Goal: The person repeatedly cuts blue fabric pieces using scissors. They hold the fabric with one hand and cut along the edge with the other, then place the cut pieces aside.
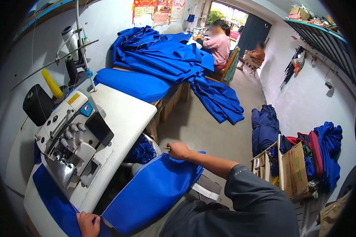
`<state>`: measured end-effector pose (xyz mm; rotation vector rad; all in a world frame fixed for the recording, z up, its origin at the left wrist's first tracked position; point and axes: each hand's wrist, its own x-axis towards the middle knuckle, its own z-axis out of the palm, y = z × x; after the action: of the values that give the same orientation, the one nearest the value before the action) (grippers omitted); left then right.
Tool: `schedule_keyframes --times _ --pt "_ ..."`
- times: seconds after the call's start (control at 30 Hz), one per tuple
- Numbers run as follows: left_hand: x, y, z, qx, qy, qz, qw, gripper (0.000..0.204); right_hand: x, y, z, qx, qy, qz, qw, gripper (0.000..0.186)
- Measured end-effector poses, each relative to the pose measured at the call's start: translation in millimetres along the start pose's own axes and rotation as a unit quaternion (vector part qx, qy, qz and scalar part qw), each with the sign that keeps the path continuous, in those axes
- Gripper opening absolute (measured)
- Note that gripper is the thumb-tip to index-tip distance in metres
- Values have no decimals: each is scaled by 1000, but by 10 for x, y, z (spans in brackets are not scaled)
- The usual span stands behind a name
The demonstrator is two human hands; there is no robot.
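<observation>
My left hand (pixel 88 224) is closed on the edge of a blue cloth piece (pixel 53 195) at the front of the white sewing table, fingers pinching it. A larger blue cloth panel (pixel 148 191) drapes over my lap, one corner close to that hand. Above the panel's far edge, my right hand (pixel 178 151) is closed, with a small dark tip poking out by the thumb; the rest of that thing is hidden in the fist. On the table to the left stands an overlock sewing machine (pixel 73 138), with part of the cloth lying beside its front end.
Thread cones (pixel 37 104) stand behind the machine. A heap of blue cloth (pixel 158 51) covers the table beyond and hangs to the floor. Two people sit near the doorway. Cloth bundles and a cardboard box (pixel 296 172) line the right wall. Blue cloth fills a bag (pixel 158 147) under the table.
</observation>
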<state>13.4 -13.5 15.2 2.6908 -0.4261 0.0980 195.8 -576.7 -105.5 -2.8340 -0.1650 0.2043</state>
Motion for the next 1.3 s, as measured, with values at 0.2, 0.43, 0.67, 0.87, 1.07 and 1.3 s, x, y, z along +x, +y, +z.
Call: schedule_keyframes --times 0.2,0.43,0.67,0.87,1.07,1.3 --pt "-64 -6 -63 14 7 -19 1000 8 -761 -1322 -458 189 -53 -215 957 41" --pt "9 42 10 25 22 9 999 9 -1275 -1258 141 163 -34 -286 944 59" --pt "15 43 22 20 23 -4 1000 8 -1250 -1252 120 178 -42 -289 940 58" --pt "-3 38 23 32 27 -4 999 9 -1239 -1276 90 178 -67 -272 943 58" --pt "9 43 34 34 29 -11 999 9 -1228 -1237 188 182 -47 -280 942 57" --pt "27 62 22 38 17 -18 999 9 -1226 -1206 248 191 -46 -282 939 59"
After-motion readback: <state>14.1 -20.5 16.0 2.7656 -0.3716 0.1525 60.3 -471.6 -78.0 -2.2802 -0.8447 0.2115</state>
